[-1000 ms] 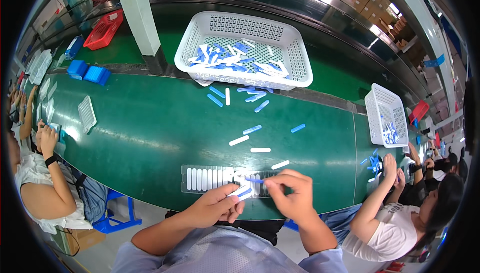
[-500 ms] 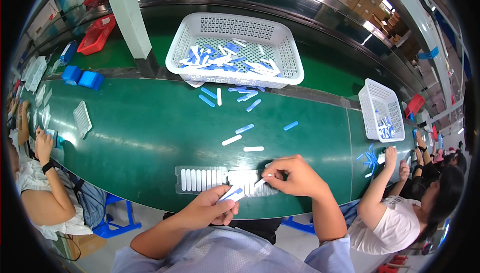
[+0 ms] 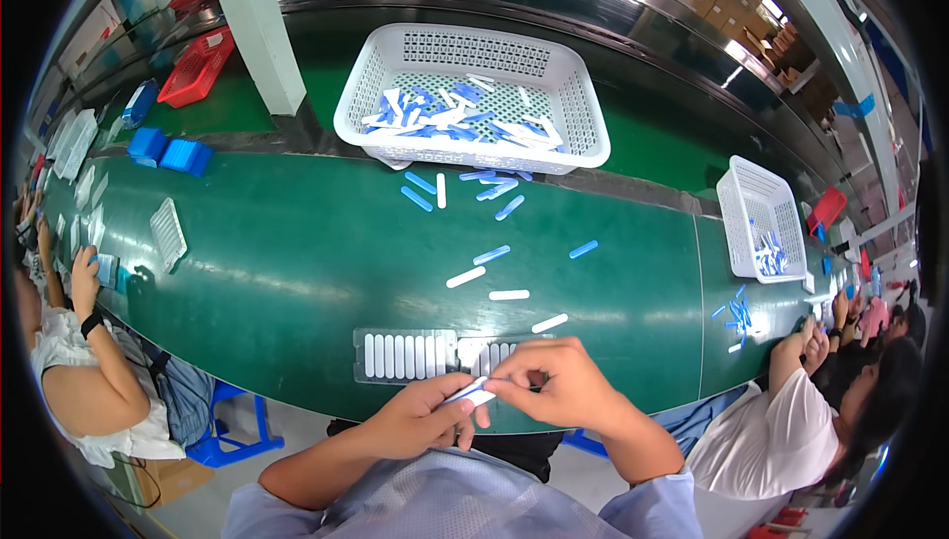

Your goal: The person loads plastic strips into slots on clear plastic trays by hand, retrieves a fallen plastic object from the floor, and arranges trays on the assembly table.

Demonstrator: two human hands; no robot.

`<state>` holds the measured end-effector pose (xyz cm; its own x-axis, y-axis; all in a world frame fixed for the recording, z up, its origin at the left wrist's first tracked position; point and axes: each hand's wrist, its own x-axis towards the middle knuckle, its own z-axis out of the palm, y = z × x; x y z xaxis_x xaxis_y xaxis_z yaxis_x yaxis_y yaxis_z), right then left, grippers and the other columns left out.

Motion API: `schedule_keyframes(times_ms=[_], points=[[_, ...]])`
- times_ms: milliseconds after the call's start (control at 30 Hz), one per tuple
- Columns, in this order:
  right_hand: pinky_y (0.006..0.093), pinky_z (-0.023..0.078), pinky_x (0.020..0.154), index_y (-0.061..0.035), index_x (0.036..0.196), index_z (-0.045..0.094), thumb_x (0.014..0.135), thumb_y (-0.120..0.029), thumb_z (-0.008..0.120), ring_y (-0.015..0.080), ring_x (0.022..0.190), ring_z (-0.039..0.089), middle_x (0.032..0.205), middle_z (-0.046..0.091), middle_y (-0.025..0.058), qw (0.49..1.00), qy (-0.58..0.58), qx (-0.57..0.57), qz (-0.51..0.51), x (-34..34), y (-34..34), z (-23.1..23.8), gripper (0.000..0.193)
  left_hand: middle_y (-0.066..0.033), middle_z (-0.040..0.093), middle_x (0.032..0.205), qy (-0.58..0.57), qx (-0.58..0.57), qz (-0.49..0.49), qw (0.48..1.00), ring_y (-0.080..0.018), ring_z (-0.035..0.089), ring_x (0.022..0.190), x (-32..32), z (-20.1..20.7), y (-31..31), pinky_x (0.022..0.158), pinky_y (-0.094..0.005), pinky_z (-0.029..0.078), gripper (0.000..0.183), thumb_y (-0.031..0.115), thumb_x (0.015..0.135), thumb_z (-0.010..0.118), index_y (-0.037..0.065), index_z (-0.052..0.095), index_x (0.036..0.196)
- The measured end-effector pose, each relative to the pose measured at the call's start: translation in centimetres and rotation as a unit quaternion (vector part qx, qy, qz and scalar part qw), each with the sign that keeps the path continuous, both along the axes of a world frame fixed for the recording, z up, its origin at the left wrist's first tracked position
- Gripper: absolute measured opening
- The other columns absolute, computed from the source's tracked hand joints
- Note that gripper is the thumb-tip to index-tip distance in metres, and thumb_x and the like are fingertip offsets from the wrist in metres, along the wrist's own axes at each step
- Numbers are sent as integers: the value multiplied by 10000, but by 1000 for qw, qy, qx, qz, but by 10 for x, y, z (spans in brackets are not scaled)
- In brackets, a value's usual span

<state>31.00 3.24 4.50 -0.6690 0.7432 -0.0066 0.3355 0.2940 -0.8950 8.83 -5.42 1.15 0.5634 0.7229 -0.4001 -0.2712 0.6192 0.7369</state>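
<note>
Between the thumb and fingers of my left hand (image 3: 420,418) is a small stack of flat, round-ended white and blue strips (image 3: 476,395). My right hand (image 3: 556,386) has its thumb and index finger pinched at the far end of that stack. Just beyond both hands lies a clear plastic tray (image 3: 359,357), with white strips side by side in its slots. My right hand and the stack hide part of its right half. A loose white strip (image 3: 550,323) rests on the table beyond my right hand, near several other white and blue strips.
A white perforated basket (image 3: 472,155) of blue and white strips stands at the back of the green table (image 3: 287,242). Another white basket (image 3: 756,183) is at right. An emptied-looking clear tray (image 3: 169,234) lies left, near blue blocks (image 3: 186,157). People work on both sides.
My right hand has moved left and nearer to me, from over the tray to the stack in my left hand. The loose white strip beyond it is now uncovered.
</note>
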Motion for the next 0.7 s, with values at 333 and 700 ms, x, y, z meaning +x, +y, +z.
schedule_keyframes(times_ms=[333, 700], points=[[333, 393, 578, -85, 854, 763, 743, -99, 868, 174, 578, 517, 629, 543, -18, 896, -55, 441, -20, 46, -9, -14, 154, -34, 587, 985, -3, -103, 37, 994, -50, 471, 704, -4, 3, -2, 589, -197, 359, 179, 107, 1093, 439, 26, 528, 1225], [353, 402, 651, -109, 985, 794, 785, -173, 831, 194, 627, 547, 684, 590, 2, 972, -74, 223, 9, 61, -7, -27, 213, -47, 608, 796, 234, 280, -59, 929, -156, 602, 674, 6, 20, 6, 603, -325, 473, 143, 162, 1008, 590, 57, 604, 1104]])
